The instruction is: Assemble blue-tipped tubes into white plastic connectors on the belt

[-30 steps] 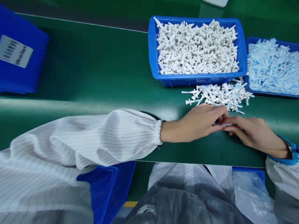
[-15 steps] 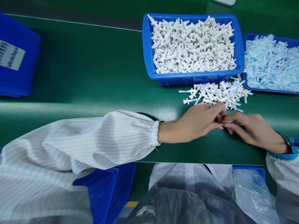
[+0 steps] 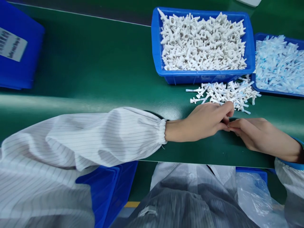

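My left hand [image 3: 209, 120] and my right hand [image 3: 258, 134] meet fingertip to fingertip just above the green bench. Both are closed in a pinch around a small white plastic fitting, now almost wholly covered by the fingers. Directly behind my left hand lies a loose pile of white fittings with pale blue tubes on them [image 3: 223, 91]. Beyond the pile stands a blue bin [image 3: 204, 73] heaped with branched white plastic fittings [image 3: 201, 42]. To its right, a shallower blue tray [image 3: 280, 92] holds many clear and light-blue tube pieces [image 3: 277, 65].
At the far left of the green bench [image 3: 95, 63] is a blue bin with a white label [image 3: 13, 44]. Below the front edge are more blue bins [image 3: 118, 190] and, on the right, a clear plastic bag [image 3: 254, 196].
The view has shifted slightly, so the bins and pile sit farther right. My hands remain together; the white fitting between the fingertips is more covered, and my right hand has turned a little.
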`<control>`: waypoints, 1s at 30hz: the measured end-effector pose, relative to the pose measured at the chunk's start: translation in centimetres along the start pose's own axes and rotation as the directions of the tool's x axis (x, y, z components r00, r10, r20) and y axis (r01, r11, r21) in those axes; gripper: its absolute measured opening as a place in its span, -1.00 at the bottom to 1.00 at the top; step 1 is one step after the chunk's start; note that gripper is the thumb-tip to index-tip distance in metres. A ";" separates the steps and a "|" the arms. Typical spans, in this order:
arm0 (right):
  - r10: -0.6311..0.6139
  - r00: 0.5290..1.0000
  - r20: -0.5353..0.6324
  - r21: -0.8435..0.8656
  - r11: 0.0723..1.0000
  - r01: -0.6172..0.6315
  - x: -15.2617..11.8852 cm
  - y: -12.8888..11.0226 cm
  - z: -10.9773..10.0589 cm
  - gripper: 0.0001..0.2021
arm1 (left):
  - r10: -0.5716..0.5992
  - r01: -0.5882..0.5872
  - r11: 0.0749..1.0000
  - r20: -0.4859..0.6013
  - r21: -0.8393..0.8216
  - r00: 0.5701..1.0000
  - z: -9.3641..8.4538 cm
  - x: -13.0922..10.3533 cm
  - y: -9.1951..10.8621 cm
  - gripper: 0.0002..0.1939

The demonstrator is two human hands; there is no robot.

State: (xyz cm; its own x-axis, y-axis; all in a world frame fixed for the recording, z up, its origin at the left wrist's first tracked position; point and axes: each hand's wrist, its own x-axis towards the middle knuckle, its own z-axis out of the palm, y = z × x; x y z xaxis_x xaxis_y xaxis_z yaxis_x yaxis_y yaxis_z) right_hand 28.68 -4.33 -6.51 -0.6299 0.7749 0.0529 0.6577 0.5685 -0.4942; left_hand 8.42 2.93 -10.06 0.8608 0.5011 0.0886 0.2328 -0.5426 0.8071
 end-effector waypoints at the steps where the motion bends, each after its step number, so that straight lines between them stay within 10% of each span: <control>1: -0.027 0.999 0.018 -0.053 0.998 0.028 0.2 -0.2 -0.2 -0.80 | 0.014 -0.014 1.000 -0.001 0.006 1.000 0.0 0.0 0.0 -0.84; 15: -0.068 0.972 0.223 -0.411 0.898 0.157 1.4 -1.9 -1.4 -0.64 | 0.138 -0.138 0.975 0.016 0.172 0.990 0.2 0.2 -0.7 -0.82; 30: -0.192 0.977 0.090 -0.372 0.904 0.211 0.8 -0.5 -0.7 -0.72 | 0.164 -0.170 0.976 0.057 0.138 0.985 -0.3 0.4 -0.3 -0.92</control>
State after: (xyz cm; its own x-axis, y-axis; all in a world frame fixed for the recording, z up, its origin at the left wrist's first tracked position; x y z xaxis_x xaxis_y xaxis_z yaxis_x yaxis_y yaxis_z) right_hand 28.18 -3.81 -5.60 -0.7787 0.6237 0.0686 0.6151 0.7804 -0.1125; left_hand 8.60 3.50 -10.11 0.9118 0.3661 0.1857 0.1431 -0.7075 0.6921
